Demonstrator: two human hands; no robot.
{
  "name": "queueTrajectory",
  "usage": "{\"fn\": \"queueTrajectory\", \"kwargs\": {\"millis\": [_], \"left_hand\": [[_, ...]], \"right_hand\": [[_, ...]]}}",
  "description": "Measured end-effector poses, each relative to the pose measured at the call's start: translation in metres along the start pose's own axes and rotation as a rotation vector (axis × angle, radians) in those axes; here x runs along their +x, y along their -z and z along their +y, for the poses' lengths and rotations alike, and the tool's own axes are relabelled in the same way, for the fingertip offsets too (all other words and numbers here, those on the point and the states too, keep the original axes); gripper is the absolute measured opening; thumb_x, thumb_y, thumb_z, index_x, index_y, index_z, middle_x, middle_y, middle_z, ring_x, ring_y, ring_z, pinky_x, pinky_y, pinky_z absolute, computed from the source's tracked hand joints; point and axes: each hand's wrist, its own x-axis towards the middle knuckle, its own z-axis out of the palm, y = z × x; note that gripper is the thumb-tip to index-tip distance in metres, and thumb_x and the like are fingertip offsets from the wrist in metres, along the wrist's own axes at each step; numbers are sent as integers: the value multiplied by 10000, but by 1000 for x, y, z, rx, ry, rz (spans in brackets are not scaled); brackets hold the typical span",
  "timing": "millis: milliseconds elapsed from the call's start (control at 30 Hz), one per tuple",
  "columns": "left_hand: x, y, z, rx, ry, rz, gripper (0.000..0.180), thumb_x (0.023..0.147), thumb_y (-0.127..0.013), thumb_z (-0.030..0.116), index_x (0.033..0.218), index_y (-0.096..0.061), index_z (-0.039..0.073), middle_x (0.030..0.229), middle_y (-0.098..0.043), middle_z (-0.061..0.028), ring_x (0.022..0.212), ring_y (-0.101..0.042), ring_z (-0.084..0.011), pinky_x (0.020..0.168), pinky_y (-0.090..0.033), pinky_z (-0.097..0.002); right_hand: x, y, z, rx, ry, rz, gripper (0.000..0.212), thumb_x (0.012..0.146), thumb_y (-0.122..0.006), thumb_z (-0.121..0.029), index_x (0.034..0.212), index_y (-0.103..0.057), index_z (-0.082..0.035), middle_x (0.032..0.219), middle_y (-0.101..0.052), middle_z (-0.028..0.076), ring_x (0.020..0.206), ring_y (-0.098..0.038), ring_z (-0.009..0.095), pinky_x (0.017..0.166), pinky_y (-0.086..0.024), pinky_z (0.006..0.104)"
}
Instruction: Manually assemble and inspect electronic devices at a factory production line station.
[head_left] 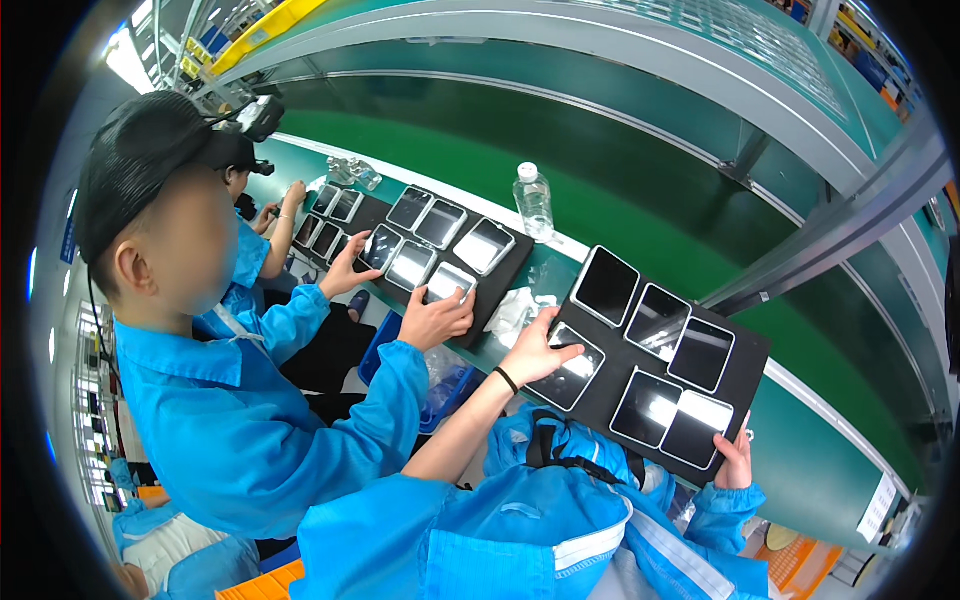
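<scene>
Several flat devices with dark, glossy screens and white rims lie face up on a black board (592,395) before me. My left hand (538,352), with a black band at its wrist, grips the leftmost screen device (572,378); its thumb lies over the glass and its fingers are at the upper left edge. At the board's right end, my right hand (737,462) is closed at the side of another screen device (695,428), thumb on its rim. Its other fingers are partly hidden. Beyond these lie further screen devices, one at the far left corner (605,287).
A co-worker (260,400) at my left handles similar devices on a second black board (512,262). A clear bottle (535,205) with a white cap stands behind, crumpled plastic (515,315) between the boards. A metal post (850,240) rises at the right. The green bench (810,440) continues rightward.
</scene>
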Motion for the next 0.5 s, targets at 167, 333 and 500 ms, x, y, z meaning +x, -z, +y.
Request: {"fn": "queueTrajectory", "kwargs": {"millis": [167, 333, 500], "left_hand": [[4, 1, -3, -90, -70, 0, 563, 744, -779, 143, 1190, -480, -25, 986, -673, -127, 914, -645, -171, 819, -496, -282], [9, 2, -10, -206, -104, -1, 525, 786, -745, 104, 1209, -468, -34, 874, -675, -68, 749, -628, -87, 640, -488, -216], [5, -1, 6, -279, -64, -4, 486, 811, -709, 49, 1213, -457, -56, 862, -676, -74, 731, -624, -80, 610, -478, -200]], "right_hand": [[-1, -17, -12, -20, 22, -56, 654, 744, -596, 62, 1360, -374, 44, 1270, -547, 134, 1193, -510, 238, 1041, -343, 325], [-2, -19, -9, 4, 15, -26, 514, 765, -636, 31, 1260, -499, 41, 1163, -616, 120, 1080, -579, 202, 957, -416, 304], [-2, -13, -8, 0, 14, -30, 486, 770, -627, 35, 1243, -514, 38, 1144, -627, 111, 1060, -587, 189, 943, -426, 297]]}}
